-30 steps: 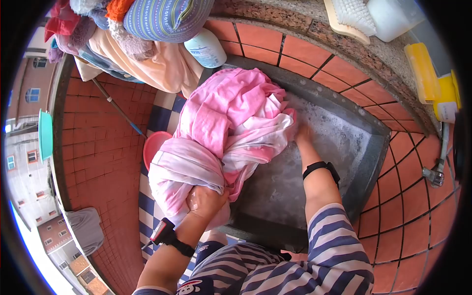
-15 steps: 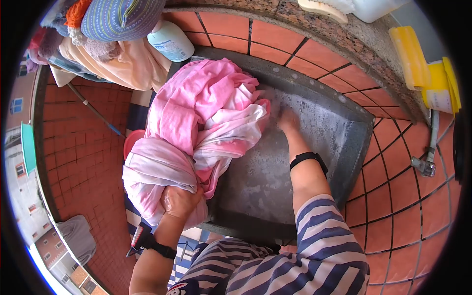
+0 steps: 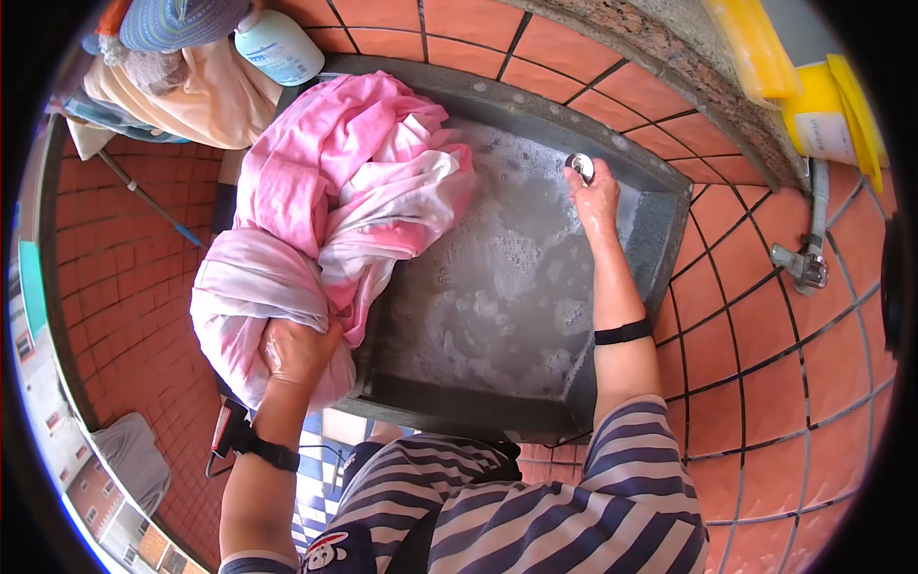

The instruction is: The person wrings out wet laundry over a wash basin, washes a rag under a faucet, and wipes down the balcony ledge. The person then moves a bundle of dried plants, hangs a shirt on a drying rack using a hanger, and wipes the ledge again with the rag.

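Note:
A big bundle of wet pink and white cloth (image 3: 316, 177), perhaps a bed sheet, is heaped on the left side of the dark stone sink (image 3: 459, 407). Pressed into the lower folds, my left hand (image 3: 298, 349) has its fingers closed on the fabric, some of them hidden by it. Over the sink's right back part, my right hand (image 3: 595, 196) pinches a small round metal sink plug (image 3: 579, 167), raised above the water. Cloudy, soapy water (image 3: 507, 277) with patches of foam covers the sink bottom.
A pale blue bottle (image 3: 279, 48) stands at the back left corner, beside a pile of towels and cushions (image 3: 182, 86). At the right are a metal tap (image 3: 801, 266) and a yellow container (image 3: 824, 120). Orange tiled walls (image 3: 736, 383) surround the sink.
My right hand has come up out of the water and moved right, now showing the sink plug. My left hand keeps its grip on the cloth. The whole view has shifted left and up.

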A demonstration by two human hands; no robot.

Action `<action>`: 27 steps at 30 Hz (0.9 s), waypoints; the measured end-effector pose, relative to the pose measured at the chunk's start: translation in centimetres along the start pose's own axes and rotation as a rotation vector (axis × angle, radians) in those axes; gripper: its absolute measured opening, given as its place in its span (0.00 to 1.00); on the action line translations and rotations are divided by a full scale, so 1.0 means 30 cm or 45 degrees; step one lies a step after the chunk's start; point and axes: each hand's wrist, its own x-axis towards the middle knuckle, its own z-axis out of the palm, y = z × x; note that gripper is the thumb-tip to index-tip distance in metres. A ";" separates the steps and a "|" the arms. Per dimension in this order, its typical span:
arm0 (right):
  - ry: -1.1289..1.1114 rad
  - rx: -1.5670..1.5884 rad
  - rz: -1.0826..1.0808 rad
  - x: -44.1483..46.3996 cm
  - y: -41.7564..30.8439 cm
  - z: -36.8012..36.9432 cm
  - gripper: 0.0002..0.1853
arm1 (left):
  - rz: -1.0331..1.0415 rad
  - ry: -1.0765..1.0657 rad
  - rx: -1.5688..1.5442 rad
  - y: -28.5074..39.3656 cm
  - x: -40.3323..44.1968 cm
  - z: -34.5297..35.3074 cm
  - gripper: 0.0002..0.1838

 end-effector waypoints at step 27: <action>-0.580 0.869 0.703 -0.692 -0.074 0.158 0.23 | -0.004 -0.098 0.037 0.000 -0.011 -0.032 0.25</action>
